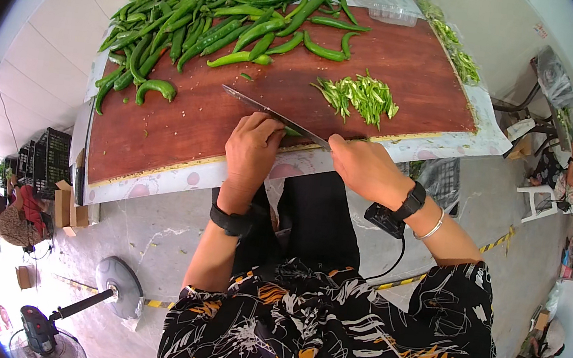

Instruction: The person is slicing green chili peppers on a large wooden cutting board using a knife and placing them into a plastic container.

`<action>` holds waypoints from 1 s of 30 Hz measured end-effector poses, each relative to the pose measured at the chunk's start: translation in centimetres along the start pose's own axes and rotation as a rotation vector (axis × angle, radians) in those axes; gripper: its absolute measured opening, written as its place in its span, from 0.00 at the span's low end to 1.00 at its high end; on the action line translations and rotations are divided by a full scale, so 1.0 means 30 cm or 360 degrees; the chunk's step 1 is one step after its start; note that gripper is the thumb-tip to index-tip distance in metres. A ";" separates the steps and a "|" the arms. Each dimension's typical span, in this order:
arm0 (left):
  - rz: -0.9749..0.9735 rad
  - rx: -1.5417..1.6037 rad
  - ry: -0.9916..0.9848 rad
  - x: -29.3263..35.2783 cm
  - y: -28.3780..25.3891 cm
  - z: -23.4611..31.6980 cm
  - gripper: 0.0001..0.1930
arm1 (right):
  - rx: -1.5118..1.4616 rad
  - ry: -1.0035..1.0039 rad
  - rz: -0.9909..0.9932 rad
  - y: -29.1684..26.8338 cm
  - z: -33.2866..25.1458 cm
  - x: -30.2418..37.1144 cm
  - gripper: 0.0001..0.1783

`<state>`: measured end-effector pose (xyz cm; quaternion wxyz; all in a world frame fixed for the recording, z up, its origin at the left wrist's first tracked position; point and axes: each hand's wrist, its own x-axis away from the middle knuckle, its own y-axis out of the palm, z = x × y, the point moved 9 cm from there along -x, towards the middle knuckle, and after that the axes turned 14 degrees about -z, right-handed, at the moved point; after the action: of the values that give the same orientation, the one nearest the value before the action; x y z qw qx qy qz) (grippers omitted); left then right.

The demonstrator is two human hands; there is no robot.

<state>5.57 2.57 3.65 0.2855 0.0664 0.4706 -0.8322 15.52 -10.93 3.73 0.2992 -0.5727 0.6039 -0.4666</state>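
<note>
Right grip [366,167] wrapped round 1 knife [274,115]; left grip [253,145] pinning green pepper [292,132] on board [185,127].

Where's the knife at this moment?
In the head view, the knife is in the right hand, over the red-brown board, pointing left and away, just beyond the left hand.

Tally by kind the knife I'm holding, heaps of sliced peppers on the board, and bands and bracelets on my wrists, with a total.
Knife in your right hand: 1
Heap of sliced green peppers: 1
Black wristbands: 2
Pale bracelet: 1
Total: 5
</note>
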 end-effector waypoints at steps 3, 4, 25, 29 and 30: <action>-0.0003 -0.0012 0.0008 0.000 -0.004 0.001 0.04 | -0.0004 -0.0033 -0.0030 0.001 -0.004 -0.017 0.08; 0.0000 -0.0028 0.0023 0.000 -0.005 0.004 0.03 | 0.0014 -0.0026 -0.0052 0.003 -0.004 -0.019 0.08; 0.0068 0.0042 0.0017 0.008 -0.008 -0.019 0.03 | 0.0007 -0.0106 0.0005 0.001 -0.041 -0.153 0.06; 0.0007 0.0021 -0.0043 0.005 -0.002 -0.022 0.04 | 0.0069 -0.0017 -0.0153 -0.015 -0.039 -0.094 0.06; 0.0000 0.0029 -0.0062 0.006 -0.004 -0.029 0.04 | 0.0058 0.0007 -0.0176 -0.015 -0.040 -0.087 0.06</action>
<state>5.21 3.25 3.18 0.2940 0.0529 0.4573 -0.8376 15.07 -8.10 4.14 0.2820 -0.5986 0.5634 -0.4946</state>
